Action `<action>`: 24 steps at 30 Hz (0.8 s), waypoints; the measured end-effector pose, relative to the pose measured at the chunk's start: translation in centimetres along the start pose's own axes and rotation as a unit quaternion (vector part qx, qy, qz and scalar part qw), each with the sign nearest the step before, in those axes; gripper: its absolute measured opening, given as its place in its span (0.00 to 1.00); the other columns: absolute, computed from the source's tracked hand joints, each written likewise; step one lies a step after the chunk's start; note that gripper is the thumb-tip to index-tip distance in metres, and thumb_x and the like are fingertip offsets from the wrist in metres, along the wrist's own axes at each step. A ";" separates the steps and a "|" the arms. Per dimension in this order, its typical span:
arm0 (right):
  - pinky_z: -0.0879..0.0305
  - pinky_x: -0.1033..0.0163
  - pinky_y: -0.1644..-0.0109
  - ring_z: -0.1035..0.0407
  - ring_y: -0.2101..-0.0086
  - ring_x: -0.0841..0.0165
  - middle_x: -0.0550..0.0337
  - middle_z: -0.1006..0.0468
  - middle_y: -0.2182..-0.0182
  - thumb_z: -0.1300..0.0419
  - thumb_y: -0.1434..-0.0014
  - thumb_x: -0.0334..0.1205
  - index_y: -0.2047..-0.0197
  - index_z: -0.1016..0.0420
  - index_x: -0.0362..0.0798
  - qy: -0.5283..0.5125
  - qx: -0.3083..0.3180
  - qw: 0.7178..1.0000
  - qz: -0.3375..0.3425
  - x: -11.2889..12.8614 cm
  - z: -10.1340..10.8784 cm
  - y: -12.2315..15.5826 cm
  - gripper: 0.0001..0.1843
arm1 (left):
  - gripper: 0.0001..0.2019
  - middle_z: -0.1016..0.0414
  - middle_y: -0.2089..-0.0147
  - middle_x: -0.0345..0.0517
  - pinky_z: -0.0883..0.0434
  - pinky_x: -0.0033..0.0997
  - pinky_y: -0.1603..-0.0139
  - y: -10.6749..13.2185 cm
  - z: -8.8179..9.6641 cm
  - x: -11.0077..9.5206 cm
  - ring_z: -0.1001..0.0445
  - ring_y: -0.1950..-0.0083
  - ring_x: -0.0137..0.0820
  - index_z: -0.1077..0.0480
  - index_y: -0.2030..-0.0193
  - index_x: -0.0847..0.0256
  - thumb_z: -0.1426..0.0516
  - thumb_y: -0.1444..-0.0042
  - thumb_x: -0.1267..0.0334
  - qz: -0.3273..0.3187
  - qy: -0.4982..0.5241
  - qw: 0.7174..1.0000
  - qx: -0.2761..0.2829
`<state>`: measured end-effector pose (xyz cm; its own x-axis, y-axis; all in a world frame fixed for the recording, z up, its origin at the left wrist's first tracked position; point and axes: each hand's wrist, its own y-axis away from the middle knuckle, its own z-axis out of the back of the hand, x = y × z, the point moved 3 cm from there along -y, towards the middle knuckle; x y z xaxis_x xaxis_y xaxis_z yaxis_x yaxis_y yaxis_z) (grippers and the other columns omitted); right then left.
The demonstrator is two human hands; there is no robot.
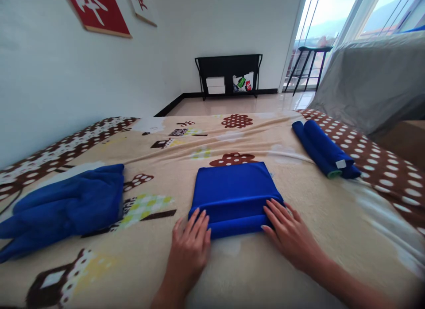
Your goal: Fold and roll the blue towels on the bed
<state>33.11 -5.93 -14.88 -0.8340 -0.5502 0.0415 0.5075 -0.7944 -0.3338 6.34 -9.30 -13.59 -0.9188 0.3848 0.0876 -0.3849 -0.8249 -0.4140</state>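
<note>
Left hand (188, 253), right hand (294, 236): fingers slightly apart on cloth (232, 183), clamping unclear; press 2 ends evenly, keep fold (237, 226) straight.

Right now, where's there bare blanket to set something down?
Blanket is free between the crumpled cloth and the folded cloth, and between folded cloth and blue rolls. Crowded: folded cloth's near corners, where left hand and right hand rest.

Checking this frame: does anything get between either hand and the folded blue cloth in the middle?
Nothing visible does: the left hand and right hand rest directly on the folded blue cloth, at its near ends. The crumpled blue cloth and the rolled blue cloths lie apart, to either side.
</note>
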 end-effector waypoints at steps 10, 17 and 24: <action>0.44 0.43 0.35 0.43 0.36 0.58 0.53 0.37 0.36 0.55 0.31 0.57 0.34 0.37 0.50 -0.013 0.042 0.997 -0.065 -4.8 -0.6 -0.4 0.30 | 0.24 0.37 0.31 0.49 0.39 0.54 0.35 0.8 -1.6 4.6 0.37 0.32 0.42 0.43 0.31 0.55 0.51 0.33 0.57 0.057 -0.007 0.997 0.061; 0.42 0.50 0.34 0.46 0.35 0.64 0.58 0.40 0.34 0.56 0.29 0.53 0.33 0.39 0.53 -0.103 0.060 0.990 0.069 2.3 -0.1 -4.3 0.27 | 0.25 0.45 0.28 0.46 0.37 0.41 0.34 -4.2 -0.7 -1.7 0.43 0.29 0.34 0.47 0.29 0.58 0.56 0.31 0.59 -0.082 0.042 0.991 0.099; 0.45 0.45 0.34 0.46 0.35 0.62 0.55 0.40 0.34 0.57 0.30 0.56 0.31 0.42 0.55 -0.038 0.059 0.996 -0.062 -6.7 -1.5 -2.1 0.29 | 0.24 0.37 0.31 0.48 0.38 0.50 0.35 -0.7 -1.5 6.8 0.37 0.32 0.39 0.43 0.31 0.53 0.52 0.32 0.56 0.056 0.005 0.994 0.094</action>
<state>37.30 -0.19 -15.90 -0.8749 -0.4608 0.1489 0.4276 -0.8794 -0.2092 0.46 -5.48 -14.11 -0.9561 0.2901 0.0421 -0.2914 -0.9250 -0.2440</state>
